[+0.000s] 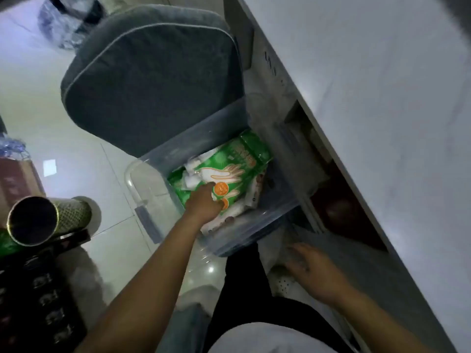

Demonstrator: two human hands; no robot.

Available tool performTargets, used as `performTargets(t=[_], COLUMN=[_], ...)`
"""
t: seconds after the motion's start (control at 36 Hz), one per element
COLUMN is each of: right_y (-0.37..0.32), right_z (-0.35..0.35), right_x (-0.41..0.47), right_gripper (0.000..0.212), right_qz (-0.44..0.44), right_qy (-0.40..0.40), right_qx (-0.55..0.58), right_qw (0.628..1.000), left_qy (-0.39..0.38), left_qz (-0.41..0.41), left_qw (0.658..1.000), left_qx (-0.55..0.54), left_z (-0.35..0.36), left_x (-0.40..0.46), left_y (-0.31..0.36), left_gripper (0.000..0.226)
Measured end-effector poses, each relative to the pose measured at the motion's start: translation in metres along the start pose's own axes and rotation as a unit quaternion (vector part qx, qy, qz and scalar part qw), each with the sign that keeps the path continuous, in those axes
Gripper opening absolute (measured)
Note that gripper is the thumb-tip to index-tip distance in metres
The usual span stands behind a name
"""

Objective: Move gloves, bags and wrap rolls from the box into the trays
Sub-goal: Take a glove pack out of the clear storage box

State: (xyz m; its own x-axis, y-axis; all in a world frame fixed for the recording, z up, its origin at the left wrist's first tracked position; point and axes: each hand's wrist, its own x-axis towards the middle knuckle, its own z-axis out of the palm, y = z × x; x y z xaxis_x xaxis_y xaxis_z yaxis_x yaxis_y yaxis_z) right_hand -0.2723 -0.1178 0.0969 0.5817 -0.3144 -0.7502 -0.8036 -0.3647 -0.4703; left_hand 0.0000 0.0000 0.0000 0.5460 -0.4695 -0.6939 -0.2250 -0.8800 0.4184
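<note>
Box: clear box (163, 159) at frame centre, rim free; we see room at its left.
Left hand (204, 203): grasping green glove pack (234, 164).
Right hand (314, 272): fingers spread, holding nothing, lower right.

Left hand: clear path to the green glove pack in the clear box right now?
Probably yes. The left hand is already inside the open-topped clear box, fingers on the green glove pack, which lies on top with nothing covering it. The right hand is outside the box.
</note>
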Motion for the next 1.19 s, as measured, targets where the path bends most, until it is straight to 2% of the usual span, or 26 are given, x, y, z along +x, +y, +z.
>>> performTargets(t=[0.08, 0.14, 0.22, 0.31, 0.39, 0.5, 0.67, 0.83, 0.97, 1.08, 1.19], right_y=[0.000, 0.000, 0.005, 0.015, 0.021, 0.015, 0.016, 0.003, -0.026, -0.053, -0.071], right_z=[0.006, 0.011, 0.010, 0.006, 0.005, 0.006, 0.008, -0.010, -0.036, -0.058, -0.082], right_x=[0.016, 0.020, 0.020, 0.020, 0.022, 0.025, 0.023, 0.023, 0.033, 0.027, 0.014], right_gripper=[0.037, 0.031, 0.018, 0.029, 0.038, 0.039, 0.044, 0.040, 0.039, 0.041, 0.049], right_qz=[0.032, 0.032, 0.028, 0.066, 0.115, 0.130, 0.117, 0.076, -0.006, -0.040, -0.081], right_qy=[0.027, 0.041, 0.072, 0.091, 0.062, 0.049, 0.027, 0.024, 0.019, 0.021, 0.037], right_qx=[0.039, 0.044, 0.060, 0.086, 0.085, 0.092, 0.095, 0.091, 0.087, 0.151, 0.236], right_qw=[0.998, 0.998, 0.995, 0.990, 0.988, 0.986, 0.988, 0.993, 0.996, 0.988, 0.968], left_qy=[-0.010, -0.012, -0.009, 0.004, 0.023, 0.063, 0.070, 0.071, 0.126, 0.159, 0.154], left_qz=[-0.016, -0.012, -0.013, -0.025, -0.055, -0.067, -0.076, -0.037, -0.014, -0.020, -0.023], left_qw=[0.990, 0.983, 0.985, 0.991, 0.990, 0.987, 0.983, 0.997, 0.990, 0.964, 0.911], left_qx=[0.138, 0.182, 0.170, 0.134, 0.126, 0.133, 0.150, 0.023, -0.069, -0.211, -0.382], left_z=[-0.008, -0.011, -0.003, 0.005, 0.016, 0.025, 0.030, 0.016, -0.016, -0.040, -0.057], left_x=[0.062, 0.096, 0.133, 0.155, 0.164, 0.171, 0.171, 0.126, 0.041, -0.039, -0.122], left_y=[0.012, 0.023, 0.033, 0.040, 0.040, 0.036, 0.028, 0.016, 0.018, 0.030, 0.047], left_gripper=[0.078, 0.081, 0.080, 0.079, 0.080, 0.080, 0.055, 0.042, 0.026, 0.032, 0.033])
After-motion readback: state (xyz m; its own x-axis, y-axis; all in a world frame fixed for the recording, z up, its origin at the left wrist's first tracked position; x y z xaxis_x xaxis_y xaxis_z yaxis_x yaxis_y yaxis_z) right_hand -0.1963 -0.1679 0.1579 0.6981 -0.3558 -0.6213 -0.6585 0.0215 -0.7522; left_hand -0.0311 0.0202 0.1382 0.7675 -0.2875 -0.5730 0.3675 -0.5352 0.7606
